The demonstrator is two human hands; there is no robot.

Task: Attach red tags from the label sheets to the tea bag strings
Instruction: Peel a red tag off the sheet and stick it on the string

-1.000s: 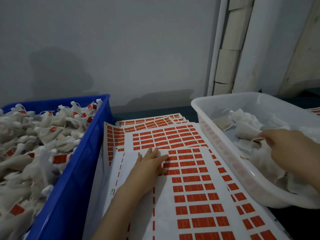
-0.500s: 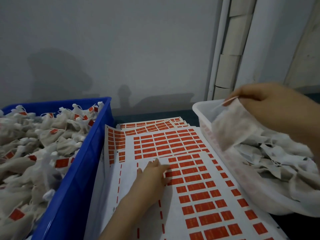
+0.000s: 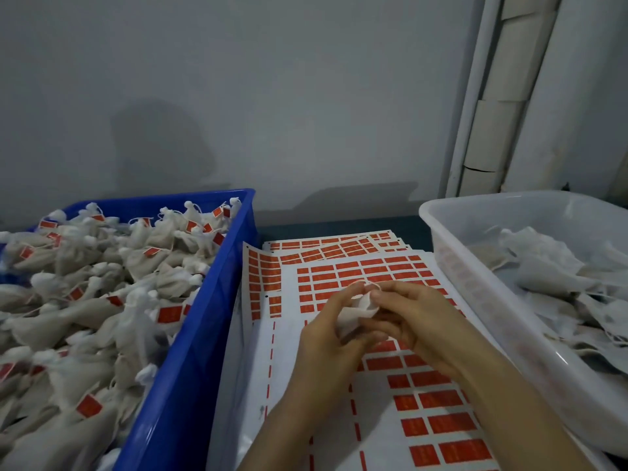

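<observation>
I'm holding tea bag [image 3: 361,310] above label sheet [image 3: 293,368]: left grip [image 3: 324,339] curling round it, right grip [image 3: 419,322] pinching top, likely freeing string [image 3: 355,283] for tagging.

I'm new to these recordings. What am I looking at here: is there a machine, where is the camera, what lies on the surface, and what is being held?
There is no machine: a person works bare-handed, and the one camera sits on their head, looking forward and down. The left hand and right hand meet over the label sheets, both holding one white tea bag; the right fingers pinch its top. The sheets carry rows of red tags, and part of the top sheet is bare. Left of them, a blue bin is heaped with tagged bags. To the right, a white bin holds plain bags with no tags visible.
</observation>
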